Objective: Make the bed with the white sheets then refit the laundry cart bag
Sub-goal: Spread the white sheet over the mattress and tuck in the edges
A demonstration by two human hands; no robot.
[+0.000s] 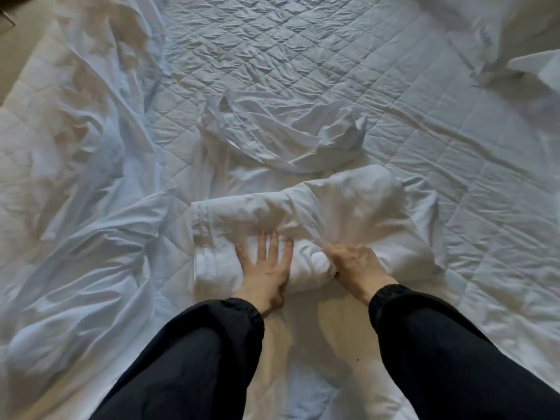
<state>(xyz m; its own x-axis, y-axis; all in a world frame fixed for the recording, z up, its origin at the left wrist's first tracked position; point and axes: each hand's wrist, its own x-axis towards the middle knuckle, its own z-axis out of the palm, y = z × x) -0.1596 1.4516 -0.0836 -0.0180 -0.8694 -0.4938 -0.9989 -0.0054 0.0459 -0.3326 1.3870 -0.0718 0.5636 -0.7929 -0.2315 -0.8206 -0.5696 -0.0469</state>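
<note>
White rumpled sheet point(303, 213): left hand point(266, 265) flat, right hand point(354, 262) apparently pinching.

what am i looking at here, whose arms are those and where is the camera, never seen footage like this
There is no machine here. A person is making a bed, and the single picture comes from a wide-angle camera worn on their head, looking down. So the arms in dark sleeves are their own. The left hand lies flat, fingers spread, on a folded sheet. The right hand pinches a fold of that same bundle. Beneath it is the quilted mattress pad. A loose sheet lies rumpled on the left, and what looks like a pillow sits at the far right corner.
</note>
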